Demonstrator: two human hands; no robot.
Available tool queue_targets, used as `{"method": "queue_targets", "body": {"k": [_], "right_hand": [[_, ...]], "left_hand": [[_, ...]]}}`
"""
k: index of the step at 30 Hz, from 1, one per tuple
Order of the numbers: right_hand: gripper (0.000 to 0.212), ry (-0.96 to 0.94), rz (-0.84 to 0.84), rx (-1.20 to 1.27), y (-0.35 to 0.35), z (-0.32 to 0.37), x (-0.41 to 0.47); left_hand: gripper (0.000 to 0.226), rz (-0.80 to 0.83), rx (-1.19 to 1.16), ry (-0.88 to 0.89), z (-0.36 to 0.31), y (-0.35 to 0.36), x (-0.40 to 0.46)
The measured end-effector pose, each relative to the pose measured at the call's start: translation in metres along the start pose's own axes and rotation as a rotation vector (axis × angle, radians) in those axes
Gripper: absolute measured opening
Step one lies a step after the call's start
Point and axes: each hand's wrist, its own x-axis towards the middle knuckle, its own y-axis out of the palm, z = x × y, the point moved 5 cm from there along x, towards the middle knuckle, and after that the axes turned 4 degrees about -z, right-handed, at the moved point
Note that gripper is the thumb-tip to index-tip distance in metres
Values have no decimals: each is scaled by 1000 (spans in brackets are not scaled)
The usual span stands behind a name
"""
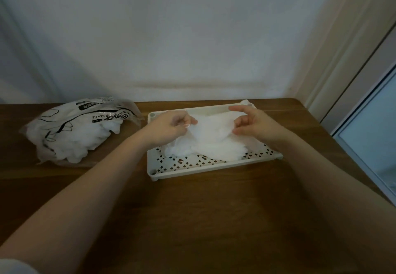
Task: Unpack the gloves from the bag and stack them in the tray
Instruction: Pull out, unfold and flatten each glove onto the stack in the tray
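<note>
A wooden worktop (pixel 203 209) stands against a pale wall (pixel 171 38). On it, centre-right, sits a cream tray (pixel 214 165) with a perforated diamond-pattern floor and raised rim. Inside the tray lies a pile of thin white gloves (pixel 214 145), covering most of the floor except the near strip. Both hands are over the tray. The left hand (pixel 171 127) has its grip pinched on the left edge of the uppermost glove (pixel 211 127), thumb and fingers curled onto the film. The right hand (pixel 255 125) pinches the same glove at its right edge, forefinger extended above. The glove is stretched between the two hands, above the pile. To the left, apart from the tray, a clear printed plastic bag (pixel 79 132) lies on the worktop, its mouth facing the tray, with more white gloves bunched inside. A window frame (pixel 368 145) runs along the right side.
</note>
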Motion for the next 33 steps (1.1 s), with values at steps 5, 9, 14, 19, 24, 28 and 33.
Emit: {"method": "queue_targets", "body": {"k": [5, 9, 14, 19, 24, 28, 33], "right_hand": [[51, 72, 141, -295, 25, -3, -1], [21, 31, 156, -236, 33, 4, -6], [35, 20, 267, -628, 28, 4, -16], [40, -211, -329, -859, 12, 40, -5], [56, -300, -5, -1054, 74, 27, 14], [92, -20, 162, -1129, 66, -21, 19], [128, 187, 108, -1071, 40, -41, 15]], "left_hand": [[23, 25, 126, -18, 10, 2, -10], [26, 64, 159, 0, 16, 3, -13], [25, 153, 165, 19, 22, 4, -19], [41, 93, 232, 43, 18, 5, -19], [39, 64, 522, 29, 19, 14, -11], [27, 124, 650, -86, 30, 18, -9], [35, 5, 664, -89, 34, 12, -10]]}}
